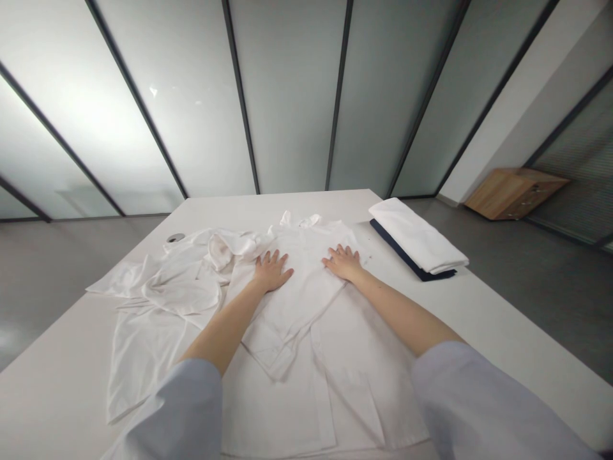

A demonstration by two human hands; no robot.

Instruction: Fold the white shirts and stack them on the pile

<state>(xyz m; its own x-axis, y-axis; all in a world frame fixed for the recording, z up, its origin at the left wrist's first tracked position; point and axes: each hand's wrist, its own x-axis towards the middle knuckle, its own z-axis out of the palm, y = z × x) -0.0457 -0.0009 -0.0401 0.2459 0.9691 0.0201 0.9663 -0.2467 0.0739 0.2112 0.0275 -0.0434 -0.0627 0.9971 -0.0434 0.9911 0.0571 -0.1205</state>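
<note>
Head view: you look forward and down along a white table (306, 207) toward a frosted glass wall (287, 96).
Hands: apart, both flat and palm down with the fingers spread, neither one gripping anything.
Left hand (271, 269): resting on the white shirt (282, 326), just left of its middle and below the collar.
Right hand (342, 262): resting on the same shirt, near its far right side.
Shirt: spread over the middle of the table, collar toward the far edge, with a folded layer under your hands and more cloth running toward you.
Crumpled white cloth (182, 275): bunched just left of your left hand, touching the shirt; you cannot tell whether it is part of it.
Folded stack: white cloth (416, 235) on navy cloth (395, 248), to the right of your right hand, not touching it.
Sleeves: pale blue-grey sleeves (177, 415) cover your forearms near the elbows.
Surface: matte white tabletop, with a round metal grommet (175, 237) near its left edge.
Room: grey floor (71, 268) on both sides, and a low wooden cabinet (514, 193) at far right beside a white pillar (522, 108).
</note>
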